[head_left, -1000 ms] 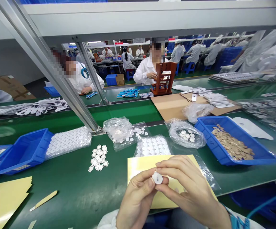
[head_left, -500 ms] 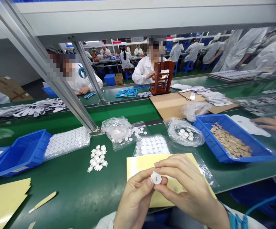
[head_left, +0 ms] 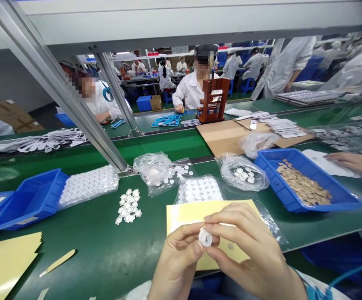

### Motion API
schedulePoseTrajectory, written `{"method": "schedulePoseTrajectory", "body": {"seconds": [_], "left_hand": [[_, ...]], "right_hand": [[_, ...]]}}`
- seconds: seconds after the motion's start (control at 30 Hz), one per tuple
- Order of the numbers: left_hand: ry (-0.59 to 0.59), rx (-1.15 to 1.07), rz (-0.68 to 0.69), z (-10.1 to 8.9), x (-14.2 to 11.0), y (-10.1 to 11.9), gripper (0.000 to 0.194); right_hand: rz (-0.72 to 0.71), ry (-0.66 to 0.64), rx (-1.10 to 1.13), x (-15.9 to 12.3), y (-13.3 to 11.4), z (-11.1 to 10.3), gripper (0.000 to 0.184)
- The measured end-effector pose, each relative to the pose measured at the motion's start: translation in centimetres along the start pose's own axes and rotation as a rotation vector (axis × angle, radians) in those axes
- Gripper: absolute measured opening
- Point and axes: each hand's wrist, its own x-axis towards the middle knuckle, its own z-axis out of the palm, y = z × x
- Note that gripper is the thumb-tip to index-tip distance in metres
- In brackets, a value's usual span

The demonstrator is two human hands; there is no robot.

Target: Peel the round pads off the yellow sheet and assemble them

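Between my two hands is a small round white disc [head_left: 205, 237] with a dark mark at its centre. My left hand [head_left: 181, 254] pinches it from the left, thumb on the near edge. The fingertips of my right hand [head_left: 243, 246] close on its right and upper edge. Beneath both hands lies a yellow sheet [head_left: 181, 214], with a small grey round spot [head_left: 230, 246] on it. Just beyond the sheet is a bagged array of white round pieces [head_left: 199, 189]. To the left, a loose pile of white tabbed discs [head_left: 128, 206] rests on the green table [head_left: 106, 254].
A blue bin of brown pieces [head_left: 308, 187] is at right, near a co-worker's hand [head_left: 349, 162]. Plastic bags [head_left: 152, 166] lie ahead. At left are another blue bin [head_left: 31, 204], yellow sheets [head_left: 8, 258] and tweezers [head_left: 57, 263]. A metal post [head_left: 83, 121] rises left.
The disc has turned slightly and sits a little lower between my fingers. Across the table, a co-worker's hand has moved down from the brown rack to the tabletop.
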Motion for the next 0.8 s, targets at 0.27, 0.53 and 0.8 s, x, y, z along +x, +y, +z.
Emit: {"method": "schedulePoseTrajectory", "body": {"seconds": [0.27, 0.53, 0.8], "left_hand": [[0.145, 0.284, 0.163, -0.7, 0.1, 0.1, 0.021], [0.155, 0.406, 0.204, -1.4, -0.2, 0.0, 0.020], [0.200, 0.351, 0.279, -0.9, -0.8, -0.1, 0.020]], "right_hand": [[-0.083, -0.007, -0.205, 0.1, -0.2, 0.1, 0.022], [-0.144, 0.003, -0.198, 0.1, -0.3, 0.4, 0.017], [-0.137, 0.006, -0.207, 0.1, -0.4, 0.6, 0.021]]}}
